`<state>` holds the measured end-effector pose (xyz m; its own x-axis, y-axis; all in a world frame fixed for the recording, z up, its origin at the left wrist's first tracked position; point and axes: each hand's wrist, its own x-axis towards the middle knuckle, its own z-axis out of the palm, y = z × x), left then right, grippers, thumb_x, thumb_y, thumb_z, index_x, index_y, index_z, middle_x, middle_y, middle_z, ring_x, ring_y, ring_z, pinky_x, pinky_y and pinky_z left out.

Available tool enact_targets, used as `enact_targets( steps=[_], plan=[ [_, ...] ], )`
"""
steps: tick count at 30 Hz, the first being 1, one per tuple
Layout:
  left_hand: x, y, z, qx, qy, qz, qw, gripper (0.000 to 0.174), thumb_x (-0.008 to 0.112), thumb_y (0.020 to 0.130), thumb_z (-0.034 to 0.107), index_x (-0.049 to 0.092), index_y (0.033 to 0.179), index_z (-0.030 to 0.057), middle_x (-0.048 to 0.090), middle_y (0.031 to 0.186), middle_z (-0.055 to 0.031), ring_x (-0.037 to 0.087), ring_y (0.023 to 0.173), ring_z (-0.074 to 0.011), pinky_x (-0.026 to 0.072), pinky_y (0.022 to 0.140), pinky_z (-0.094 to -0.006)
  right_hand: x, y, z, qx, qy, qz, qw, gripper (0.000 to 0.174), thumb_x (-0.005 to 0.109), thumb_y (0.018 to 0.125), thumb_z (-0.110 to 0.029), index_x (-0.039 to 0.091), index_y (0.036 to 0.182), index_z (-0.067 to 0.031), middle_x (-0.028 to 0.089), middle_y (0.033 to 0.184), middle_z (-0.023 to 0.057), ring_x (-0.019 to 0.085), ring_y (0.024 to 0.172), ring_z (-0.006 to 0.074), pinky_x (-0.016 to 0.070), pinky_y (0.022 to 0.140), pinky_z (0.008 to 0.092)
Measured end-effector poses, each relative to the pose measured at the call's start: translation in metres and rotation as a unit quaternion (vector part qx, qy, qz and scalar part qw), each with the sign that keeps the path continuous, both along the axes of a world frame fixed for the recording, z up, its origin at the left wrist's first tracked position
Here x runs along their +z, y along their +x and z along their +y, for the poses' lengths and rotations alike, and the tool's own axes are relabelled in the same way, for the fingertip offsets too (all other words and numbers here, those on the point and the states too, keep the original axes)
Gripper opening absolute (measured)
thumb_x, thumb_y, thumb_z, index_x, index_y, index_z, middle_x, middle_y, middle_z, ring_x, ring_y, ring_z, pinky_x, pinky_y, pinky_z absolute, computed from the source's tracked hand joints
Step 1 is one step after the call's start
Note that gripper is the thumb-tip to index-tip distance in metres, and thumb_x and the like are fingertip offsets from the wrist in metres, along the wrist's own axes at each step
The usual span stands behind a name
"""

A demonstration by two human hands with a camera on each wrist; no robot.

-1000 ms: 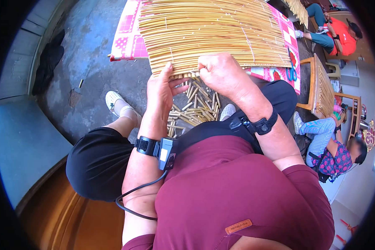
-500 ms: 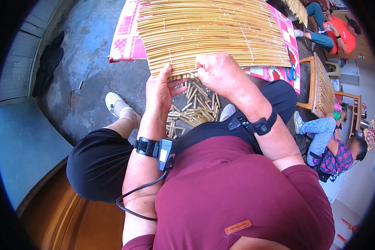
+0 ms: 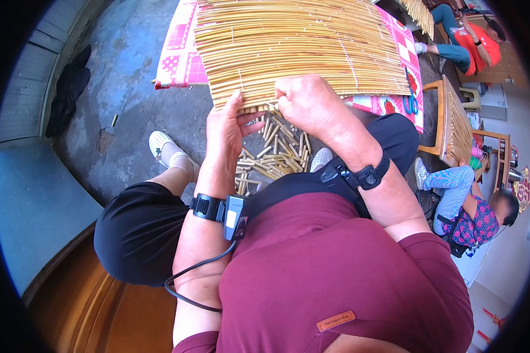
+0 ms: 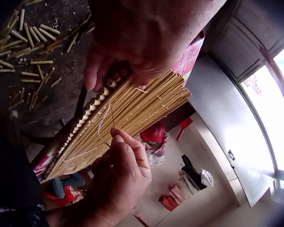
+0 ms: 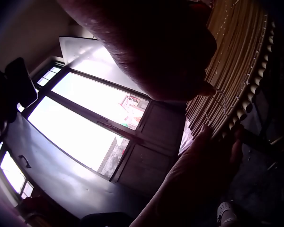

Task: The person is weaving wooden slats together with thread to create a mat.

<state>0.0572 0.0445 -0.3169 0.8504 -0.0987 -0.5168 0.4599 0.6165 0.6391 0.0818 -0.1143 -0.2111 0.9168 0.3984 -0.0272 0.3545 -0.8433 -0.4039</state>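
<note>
A mat of thin straw-coloured stalks (image 3: 300,47), bound by rows of white thread, lies over a pink-and-white cloth (image 3: 182,65). My left hand (image 3: 224,129) holds the mat's near edge at its left corner, thumb on top and fingers beneath. Just right of it, my right hand (image 3: 315,106) is curled close over the same edge. The left wrist view shows the right thumb and forefinger pinching a thin needle (image 4: 112,116) beside a loop of white thread (image 4: 102,124). Cut stalk ends (image 4: 87,116) line the mat's edge.
Short cut stalk pieces (image 3: 282,156) litter the floor below the mat. Blue-handled scissors (image 3: 411,105) lie on the cloth at right. Another wooden frame with stalks (image 3: 458,126) stands farther right, near two seated people. A dark cloth (image 3: 69,97) lies by the left wall.
My right hand has shifted very slightly left along the mat's edge. The left hand keeps its hold. The seated person in red has moved their arms.
</note>
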Motion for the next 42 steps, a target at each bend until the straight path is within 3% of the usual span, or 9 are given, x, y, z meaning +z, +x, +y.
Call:
enact_targets(
  steps=[5, 11, 16, 26, 29, 32, 35, 38, 42],
  plan=[
    [0.002, 0.0, -0.001, 0.004, 0.007, -0.001, 1.0, 0.039, 0.054, 0.097, 0.026, 0.051, 0.123, -0.0027, 0.067, 0.105, -0.0196, 0.07, 0.086, -0.0301, 0.0616, 0.058, -0.0356, 0.004, 0.001, 0.004, 0.004, -0.01, 0.007, 1.0, 0.015, 0.057, 0.075, -0.01, 0.068, 0.079, -0.001, 0.065, 0.074, 0.0227, 0.066, 0.073, 0.0392, 0.0548, 0.069, 0.0454],
    [0.001, 0.0, -0.003, 0.019, 0.011, 0.008, 1.0, 0.036, 0.054, 0.097, 0.025, 0.054, 0.12, -0.002, 0.068, 0.102, -0.0181, 0.071, 0.082, -0.0272, 0.0608, 0.055, -0.0332, 0.013, 0.009, 0.017, 0.037, -0.11, 0.009, 0.993, 0.018, 0.06, 0.072, -0.011, 0.071, 0.078, 0.0022, 0.066, 0.076, 0.0252, 0.068, 0.074, 0.0386, 0.0561, 0.067, 0.0448],
    [0.0, 0.0, -0.003, 0.022, 0.005, 0.009, 1.0, 0.032, 0.054, 0.097, 0.024, 0.055, 0.117, -0.0016, 0.069, 0.098, -0.016, 0.071, 0.076, -0.0246, 0.0591, 0.051, -0.0306, 0.013, 0.013, 0.02, 0.058, -0.136, 0.004, 0.989, 0.018, 0.059, 0.077, -0.012, 0.069, 0.082, 0.0011, 0.065, 0.074, 0.0254, 0.067, 0.075, 0.0394, 0.0551, 0.07, 0.0459],
    [0.005, -0.001, -0.007, 0.038, 0.012, 0.024, 0.999, 0.027, 0.056, 0.097, 0.024, 0.057, 0.114, 0.0029, 0.07, 0.092, -0.0105, 0.069, 0.069, -0.0182, 0.0407, 0.042, -0.0229, 0.017, 0.007, 0.027, 0.089, -0.178, 0.004, 0.98, 0.017, 0.06, 0.074, -0.01, 0.07, 0.081, 0.0037, 0.066, 0.074, 0.0248, 0.069, 0.074, 0.0377, 0.0562, 0.069, 0.0445],
    [0.007, -0.001, -0.007, 0.041, 0.015, 0.026, 0.999, 0.025, 0.056, 0.097, 0.024, 0.057, 0.112, 0.0043, 0.07, 0.091, -0.0088, 0.067, 0.067, -0.0167, 0.037, 0.042, -0.0226, 0.014, 0.007, 0.028, 0.09, -0.211, -0.016, 0.973, 0.015, 0.063, 0.076, -0.014, 0.073, 0.081, -0.0032, 0.069, 0.076, 0.0176, 0.07, 0.076, 0.0313, 0.057, 0.067, 0.0412],
    [0.009, -0.002, -0.009, 0.047, 0.015, 0.026, 0.998, 0.024, 0.056, 0.097, 0.024, 0.058, 0.111, 0.0048, 0.069, 0.089, -0.0076, 0.066, 0.066, -0.0157, 0.0357, 0.041, -0.0225, 0.005, 0.01, 0.029, 0.088, -0.19, 0.015, 0.978, 0.016, 0.06, 0.076, -0.01, 0.069, 0.081, 0.0024, 0.067, 0.075, 0.0238, 0.069, 0.076, 0.0366, 0.0561, 0.069, 0.0445],
    [0.005, 0.0, -0.009, 0.057, 0.011, 0.026, 0.998, 0.024, 0.057, 0.096, 0.024, 0.058, 0.111, 0.0053, 0.069, 0.088, -0.0066, 0.065, 0.064, -0.0149, 0.0356, 0.042, -0.0226, -0.016, 0.011, 0.034, 0.087, -0.194, 0.005, 0.977, 0.017, 0.058, 0.078, -0.01, 0.069, 0.081, 0.0016, 0.067, 0.078, 0.0229, 0.069, 0.077, 0.0367, 0.056, 0.069, 0.0443],
    [0.001, -0.001, -0.009, 0.057, 0.007, 0.03, 0.998, 0.023, 0.058, 0.096, 0.024, 0.058, 0.11, 0.0063, 0.068, 0.087, -0.0052, 0.065, 0.063, -0.0142, 0.0354, 0.042, -0.0227, -0.021, 0.011, 0.035, 0.059, -0.174, 0.008, 0.983, 0.023, 0.055, 0.081, -0.01, 0.06, 0.098, 0.005, 0.067, 0.077, 0.023, 0.069, 0.077, 0.0361, 0.0557, 0.068, 0.0445],
    [-0.012, 0.001, -0.007, 0.059, -0.044, 0.015, 0.997, 0.03, 0.063, 0.092, 0.021, 0.055, 0.115, 0.0023, 0.068, 0.091, -0.0099, 0.069, 0.067, -0.0191, 0.0432, 0.038, -0.0228, -0.025, 0.009, 0.042, 0.032, -0.182, 0.033, 0.982, 0.032, 0.053, 0.083, -0.009, 0.047, 0.111, 0.0068, 0.067, 0.076, 0.0237, 0.069, 0.076, 0.0361, 0.0555, 0.067, 0.0447]
  ],
)
